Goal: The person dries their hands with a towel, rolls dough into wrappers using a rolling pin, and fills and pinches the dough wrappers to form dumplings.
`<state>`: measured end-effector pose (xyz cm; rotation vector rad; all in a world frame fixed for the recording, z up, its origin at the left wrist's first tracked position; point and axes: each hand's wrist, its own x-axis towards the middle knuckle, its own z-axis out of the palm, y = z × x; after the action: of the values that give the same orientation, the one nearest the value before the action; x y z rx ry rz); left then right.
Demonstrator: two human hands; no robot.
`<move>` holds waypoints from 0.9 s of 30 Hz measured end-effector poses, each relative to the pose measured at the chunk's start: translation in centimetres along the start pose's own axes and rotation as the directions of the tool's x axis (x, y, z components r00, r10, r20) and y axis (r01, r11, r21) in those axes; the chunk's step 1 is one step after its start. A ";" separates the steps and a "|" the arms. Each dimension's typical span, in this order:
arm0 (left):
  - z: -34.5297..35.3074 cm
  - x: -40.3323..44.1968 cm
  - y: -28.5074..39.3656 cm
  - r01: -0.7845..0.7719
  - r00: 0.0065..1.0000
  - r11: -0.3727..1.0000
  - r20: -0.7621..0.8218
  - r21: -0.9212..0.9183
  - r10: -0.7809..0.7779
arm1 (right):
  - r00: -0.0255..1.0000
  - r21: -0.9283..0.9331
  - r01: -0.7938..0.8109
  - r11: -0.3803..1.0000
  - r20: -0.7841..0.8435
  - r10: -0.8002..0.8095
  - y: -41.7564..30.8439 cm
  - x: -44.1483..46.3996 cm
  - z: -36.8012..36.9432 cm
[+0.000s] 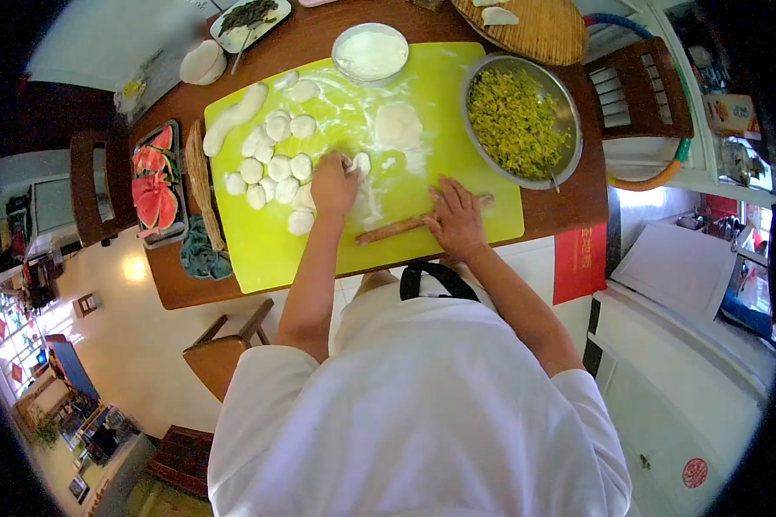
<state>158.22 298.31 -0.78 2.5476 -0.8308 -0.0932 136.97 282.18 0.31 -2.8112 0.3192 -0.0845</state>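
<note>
My left hand [334, 183] is closed, thumb and fingers pinching the edge of a small white dough piece [362, 164]. Under the palm and fingers of my right hand [457, 215] is a wooden rolling pin [394, 230], held near the front edge of the yellow-green mat [276, 267]. Several floured dough pieces [278, 167] lie clustered left of my left hand. A long dough roll [235, 119] sits at the mat's left. Beyond my hands, a flattened dough round [398, 127] lies on scattered flour.
A metal bowl of chopped yellow-green filling [519, 122] stands at right, beside a bowl of flour [370, 53]. A round woven tray [526, 30] holds white pieces. Left are watermelon slices [155, 185] on a tray and a dark green cloth [205, 250]. Chairs [638, 90] flank the table.
</note>
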 end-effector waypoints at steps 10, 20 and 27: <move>-1.6 -4.4 -0.4 0.083 0.987 0.940 0.161 -0.330 -0.030 | 0.997 0.002 0.023 1.000 -0.068 -0.022 0.1 -0.1 1.2; -0.6 -3.2 3.0 0.125 0.919 0.972 0.392 -0.201 -0.037 | 0.996 -0.039 -0.038 0.999 -0.085 0.034 -1.6 5.1 1.3; 0.8 0.8 1.6 -0.284 0.845 0.955 0.449 -0.082 0.290 | 0.980 -0.084 -0.145 0.986 -0.151 0.131 -1.4 10.2 3.7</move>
<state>157.85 296.35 -0.70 2.3837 -1.3761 -0.6216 147.52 282.30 -2.51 -2.8722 0.5657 -0.2505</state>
